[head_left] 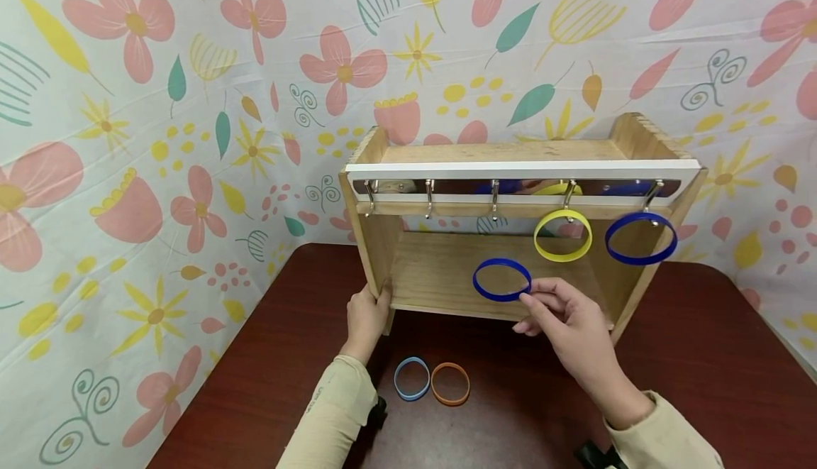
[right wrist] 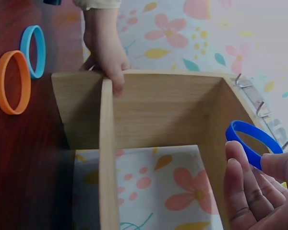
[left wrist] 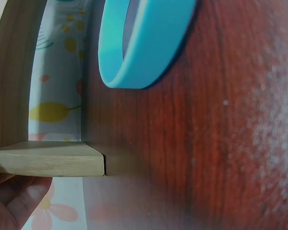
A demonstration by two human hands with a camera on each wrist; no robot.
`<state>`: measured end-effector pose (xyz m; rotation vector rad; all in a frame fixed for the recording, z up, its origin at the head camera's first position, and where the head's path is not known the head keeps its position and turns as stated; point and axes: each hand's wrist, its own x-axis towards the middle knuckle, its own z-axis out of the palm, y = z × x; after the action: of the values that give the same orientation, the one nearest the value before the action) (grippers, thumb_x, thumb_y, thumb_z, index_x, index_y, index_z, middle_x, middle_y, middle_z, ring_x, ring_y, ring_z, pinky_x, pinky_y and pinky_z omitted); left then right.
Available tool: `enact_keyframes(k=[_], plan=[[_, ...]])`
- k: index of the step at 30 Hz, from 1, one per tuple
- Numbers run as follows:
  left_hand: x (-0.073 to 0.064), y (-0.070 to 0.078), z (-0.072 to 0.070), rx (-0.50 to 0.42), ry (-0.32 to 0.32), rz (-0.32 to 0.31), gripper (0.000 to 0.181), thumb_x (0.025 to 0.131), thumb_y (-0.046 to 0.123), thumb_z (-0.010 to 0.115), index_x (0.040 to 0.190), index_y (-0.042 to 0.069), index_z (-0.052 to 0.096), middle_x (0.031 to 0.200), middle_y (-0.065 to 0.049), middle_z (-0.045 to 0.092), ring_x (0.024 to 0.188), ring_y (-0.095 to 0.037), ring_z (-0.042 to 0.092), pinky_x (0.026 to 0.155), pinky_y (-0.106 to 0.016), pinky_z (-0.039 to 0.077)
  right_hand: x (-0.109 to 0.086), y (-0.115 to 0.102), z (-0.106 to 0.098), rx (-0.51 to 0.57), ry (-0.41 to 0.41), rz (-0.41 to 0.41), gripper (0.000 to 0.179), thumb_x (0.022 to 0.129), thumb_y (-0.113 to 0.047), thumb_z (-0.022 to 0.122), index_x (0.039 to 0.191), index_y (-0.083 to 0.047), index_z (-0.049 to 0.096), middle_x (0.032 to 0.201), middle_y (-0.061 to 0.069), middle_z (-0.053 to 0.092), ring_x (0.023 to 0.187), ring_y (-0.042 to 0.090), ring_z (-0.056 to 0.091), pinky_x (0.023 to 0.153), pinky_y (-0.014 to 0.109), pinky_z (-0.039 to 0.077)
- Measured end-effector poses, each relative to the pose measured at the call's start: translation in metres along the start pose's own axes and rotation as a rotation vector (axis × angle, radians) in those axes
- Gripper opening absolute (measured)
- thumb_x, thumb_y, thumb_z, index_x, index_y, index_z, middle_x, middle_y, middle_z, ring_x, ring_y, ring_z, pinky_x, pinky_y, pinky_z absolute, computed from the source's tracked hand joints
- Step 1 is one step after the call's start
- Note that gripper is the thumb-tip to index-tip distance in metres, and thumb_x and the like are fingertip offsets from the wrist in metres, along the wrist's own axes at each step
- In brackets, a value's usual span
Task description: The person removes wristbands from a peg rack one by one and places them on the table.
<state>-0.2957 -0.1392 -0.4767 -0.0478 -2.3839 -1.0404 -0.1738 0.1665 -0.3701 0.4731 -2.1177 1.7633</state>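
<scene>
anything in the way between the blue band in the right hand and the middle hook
Nothing visible: the blue band in the right hand sits below the bare middle hook; the yellow band hangs to the right, beside that path.

A short row of small, dark characters (head_left: 315,399) is running lengthwise along the pale cream fabric sleeve (head_left: 338,412) on the person's left arm, which is reaching up from below toward the lower left of the light-brown, box-shaped wooden shelf unit (head_left: 373,249). As the head view is showing it, the row is sitting along the sleeve's outer edge, near the cuff, below and to the left of the shelf unit. The characters are appearing too small and blurred for reading, and nothing else is showing any legible writing.
</scene>
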Motion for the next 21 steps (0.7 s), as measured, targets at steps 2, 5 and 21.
enact_keyframes(k=[2,5,21], plan=[[0.000,0.000,0.000,0.004,0.000,0.000,0.032,0.099,0.034,0.058,0.085,0.006,0.067,0.057,-0.006,0.063,0.043,-0.014,0.058,0.039,-0.026,0.045,-0.002,0.002,-0.001,-0.015,-0.011,0.007,0.016,0.098,-0.004,0.057,0.109,0.008,0.057,0.084,-0.003,0.073,0.062,0.022,0.068,0.058,0.029,0.055],[0.000,0.000,0.001,0.014,0.000,-0.002,0.032,0.099,0.034,0.058,0.085,0.007,0.067,0.057,-0.007,0.063,0.043,-0.014,0.058,0.039,-0.026,0.044,-0.004,0.005,-0.002,-0.028,-0.027,0.020,0.016,0.098,-0.005,0.057,0.109,0.008,0.057,0.084,-0.002,0.073,0.062,0.021,0.069,0.058,0.030,0.055],[0.000,0.000,0.000,0.004,-0.012,-0.017,0.034,0.099,0.036,0.057,0.089,0.006,0.068,0.059,-0.007,0.064,0.045,-0.014,0.059,0.039,-0.027,0.045,-0.016,0.020,-0.004,-0.103,-0.097,0.101,0.020,0.098,-0.009,0.060,0.108,0.007,0.058,0.087,0.007,0.073,0.064,0.019,0.069,0.059,0.032,0.056]])
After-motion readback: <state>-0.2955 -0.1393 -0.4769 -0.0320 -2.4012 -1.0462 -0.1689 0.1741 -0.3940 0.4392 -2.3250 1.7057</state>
